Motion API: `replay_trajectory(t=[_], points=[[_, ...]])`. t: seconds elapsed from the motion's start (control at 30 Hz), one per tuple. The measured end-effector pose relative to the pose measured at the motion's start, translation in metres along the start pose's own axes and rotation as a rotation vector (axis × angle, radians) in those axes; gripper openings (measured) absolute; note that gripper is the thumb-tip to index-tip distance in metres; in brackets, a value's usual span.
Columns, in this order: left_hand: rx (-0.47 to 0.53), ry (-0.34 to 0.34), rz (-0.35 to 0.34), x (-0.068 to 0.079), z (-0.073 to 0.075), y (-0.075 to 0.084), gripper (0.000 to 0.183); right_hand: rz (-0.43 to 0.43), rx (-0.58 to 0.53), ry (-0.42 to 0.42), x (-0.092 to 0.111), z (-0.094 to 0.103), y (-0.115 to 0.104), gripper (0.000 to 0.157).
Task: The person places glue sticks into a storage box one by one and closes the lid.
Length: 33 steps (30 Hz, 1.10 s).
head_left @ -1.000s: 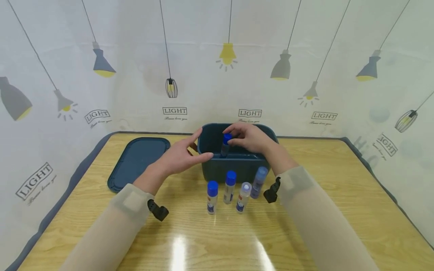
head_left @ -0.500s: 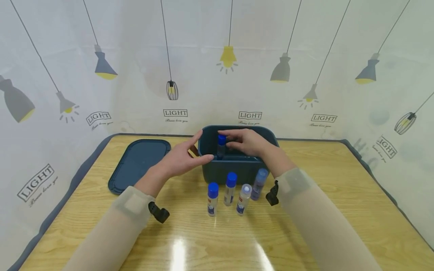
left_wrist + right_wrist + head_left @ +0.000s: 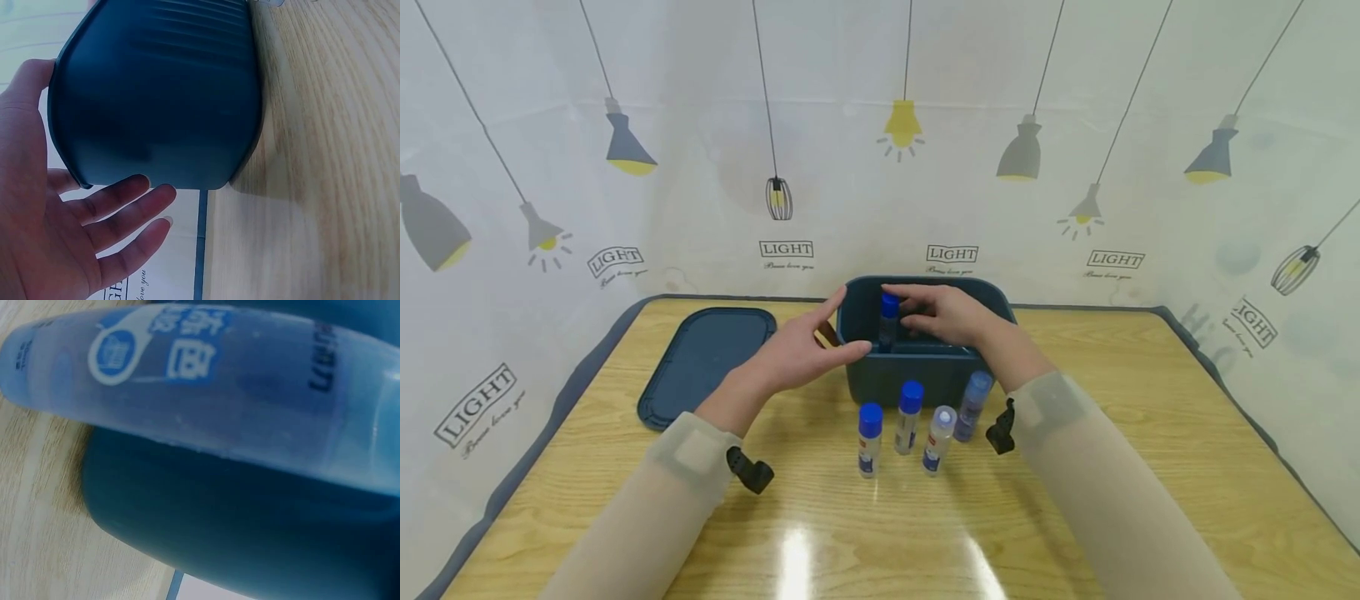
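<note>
My left hand [image 3: 795,347] spreads at the left end of a dark blue plastic bin [image 3: 917,379]; its thumb lies at the front rim. In the left wrist view, thumb and index touch the rim while the other fingers extend loosely beside the wall. My right hand [image 3: 951,315] reaches over the bin. Inside, at the left, a blue-capped glue bottle [image 3: 888,321] stands upright. The right index finger extends over its cap, and the thumb shows a small gap beside it. The right fingers are hidden in the right wrist view, where a bluish glue bottle [image 3: 206,387] fills the foreground.
Before the bin stand two blue-capped clear glue bottles [image 3: 869,442] [image 3: 908,417], a clear-capped one [image 3: 939,440] and the bluish bottle [image 3: 972,407]. A dark blue lid [image 3: 707,362] lies left on the wooden table [image 3: 850,533]. A lamp-print curtain [image 3: 850,167] hangs behind.
The blue-capped glue bottle has moved left inside the bin with my right hand. The right thumb has come away from its cap. My left hand stays at the bin.
</note>
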<state>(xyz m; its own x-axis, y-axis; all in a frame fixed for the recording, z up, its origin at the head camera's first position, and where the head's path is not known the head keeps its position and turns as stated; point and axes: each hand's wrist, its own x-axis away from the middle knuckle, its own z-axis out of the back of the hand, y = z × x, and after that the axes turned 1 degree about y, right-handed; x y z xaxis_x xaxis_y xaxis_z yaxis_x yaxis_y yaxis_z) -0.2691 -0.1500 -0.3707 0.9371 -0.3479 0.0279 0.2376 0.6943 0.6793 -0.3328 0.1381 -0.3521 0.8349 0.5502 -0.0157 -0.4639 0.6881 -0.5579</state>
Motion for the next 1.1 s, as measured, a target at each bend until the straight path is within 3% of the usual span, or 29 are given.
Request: replay_trajectory(t=[0.27,0.53,0.67,1.1], points=[[-0.001,-0.004,0.003,0.000,0.001,-0.001,0.107,0.006,-0.021,0.034,0.000,0.003,0.001,0.063],[-0.005,0.000,0.002,-0.002,0.001,0.001,0.109,0.052,-0.079,0.257,0.010,0.020,-0.002,0.051],[-0.010,-0.005,0.011,-0.001,0.000,0.002,0.110,0.044,-0.083,0.317,0.025,0.025,-0.003,0.045],[-0.047,0.002,0.000,-0.001,0.001,0.000,0.109,0.072,-0.115,0.378,0.094,0.028,-0.006,0.035]])
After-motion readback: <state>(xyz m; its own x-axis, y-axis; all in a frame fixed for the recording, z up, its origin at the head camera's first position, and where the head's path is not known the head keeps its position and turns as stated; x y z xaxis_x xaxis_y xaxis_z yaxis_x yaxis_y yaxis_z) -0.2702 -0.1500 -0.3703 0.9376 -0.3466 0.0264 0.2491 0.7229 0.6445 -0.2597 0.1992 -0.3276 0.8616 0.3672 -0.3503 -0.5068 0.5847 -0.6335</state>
